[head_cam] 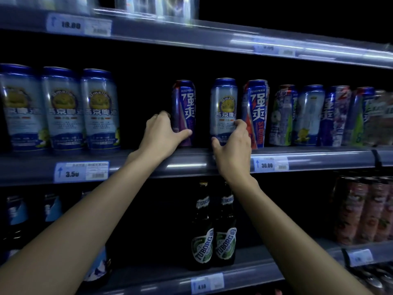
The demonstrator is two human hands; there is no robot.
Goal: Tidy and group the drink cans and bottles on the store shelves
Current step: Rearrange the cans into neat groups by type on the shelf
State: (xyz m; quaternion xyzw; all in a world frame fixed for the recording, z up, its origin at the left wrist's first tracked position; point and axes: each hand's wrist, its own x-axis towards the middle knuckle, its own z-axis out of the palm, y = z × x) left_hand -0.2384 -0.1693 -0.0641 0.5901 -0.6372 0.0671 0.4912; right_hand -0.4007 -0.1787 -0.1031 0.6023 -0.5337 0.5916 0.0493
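Observation:
On the middle shelf (187,160), my left hand (162,134) is wrapped around the lower part of a dark blue and purple can (184,103). My right hand (232,143) grips the lower part of a silver and blue beer can (224,103) just to its right. Both cans stand upright near the shelf's front edge. Three matching silver and blue beer cans (61,107) stand in a row at the left. A blue and red can (256,111) stands right of my right hand.
Several mixed cans (310,116) crowd the right end of the middle shelf. A dark gap lies between the left row and the held cans. Below stand two green Tuborg bottles (213,231), red cans (361,209) at right and dark bottles (17,216) at left. Price tags line the shelf edges.

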